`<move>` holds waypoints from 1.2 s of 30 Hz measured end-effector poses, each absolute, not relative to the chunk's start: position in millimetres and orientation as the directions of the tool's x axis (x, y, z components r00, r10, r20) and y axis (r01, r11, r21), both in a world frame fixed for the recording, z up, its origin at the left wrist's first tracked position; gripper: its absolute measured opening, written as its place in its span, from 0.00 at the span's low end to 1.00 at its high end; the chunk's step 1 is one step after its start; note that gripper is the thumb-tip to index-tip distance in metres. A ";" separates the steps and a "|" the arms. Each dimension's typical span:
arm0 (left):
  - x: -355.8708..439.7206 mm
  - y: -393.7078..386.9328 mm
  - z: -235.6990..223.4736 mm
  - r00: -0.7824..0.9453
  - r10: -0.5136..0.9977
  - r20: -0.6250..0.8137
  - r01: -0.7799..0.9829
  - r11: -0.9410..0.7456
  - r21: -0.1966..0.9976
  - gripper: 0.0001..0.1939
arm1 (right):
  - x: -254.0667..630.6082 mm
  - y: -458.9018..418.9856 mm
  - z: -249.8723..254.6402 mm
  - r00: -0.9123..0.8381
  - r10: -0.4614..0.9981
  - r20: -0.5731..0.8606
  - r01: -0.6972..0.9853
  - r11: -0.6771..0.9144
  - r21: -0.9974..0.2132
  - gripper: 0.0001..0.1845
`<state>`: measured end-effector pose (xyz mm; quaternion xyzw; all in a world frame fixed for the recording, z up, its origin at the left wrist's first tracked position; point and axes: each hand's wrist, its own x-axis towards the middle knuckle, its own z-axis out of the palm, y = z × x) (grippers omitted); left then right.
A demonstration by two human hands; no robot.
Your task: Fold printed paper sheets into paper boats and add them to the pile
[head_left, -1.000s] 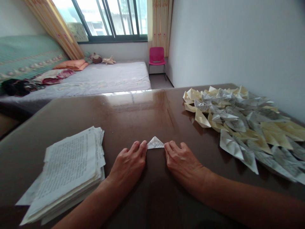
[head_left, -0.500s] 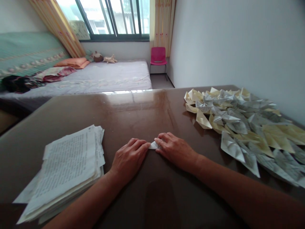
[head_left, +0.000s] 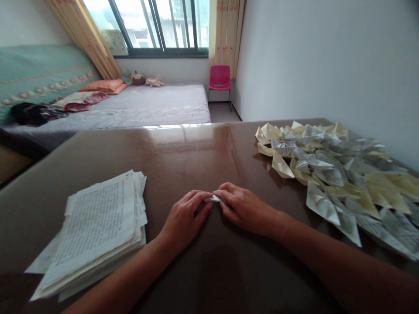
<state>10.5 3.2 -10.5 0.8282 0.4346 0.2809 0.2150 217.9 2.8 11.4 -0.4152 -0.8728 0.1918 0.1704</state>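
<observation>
A small folded piece of paper, white where it shows, sits between my two hands over the middle of the brown table. My left hand pinches its left end between thumb and fingers. On the other end, my right hand is closed with thumb below and fingers above. Most of the paper is covered by my fingers, so its full shape is hidden. To the left of my left forearm lies a stack of printed sheets, slightly uneven at the edges.
Many folded paper boats, white and yellowish, crowd the table's right side by the wall. Beyond the table stand a bed with pillows and soft toys, and a pink chair under the window.
My fingers have shifted from pressing the folded paper flat to pinching it at both ends, tilted so less of its face shows. The whole view has moved slightly.
</observation>
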 end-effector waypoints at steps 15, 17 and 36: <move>21.4 -4.2 -1.9 0.434 0.888 0.156 0.322 -0.315 0.893 0.08 | 220.6 4.4 15.3 -0.619 0.784 0.033 0.483 0.414 -0.772 0.17; 21.4 -3.9 -2.4 0.444 0.883 0.155 0.307 -0.312 0.899 0.11 | 221.8 6.3 13.7 -0.621 0.784 0.020 0.459 0.384 -0.801 0.17; 28.0 -7.8 -10.5 0.340 0.890 0.303 0.556 -0.450 0.698 0.27 | 189.9 -8.1 -9.1 -0.426 0.846 0.320 0.520 0.518 -0.679 0.16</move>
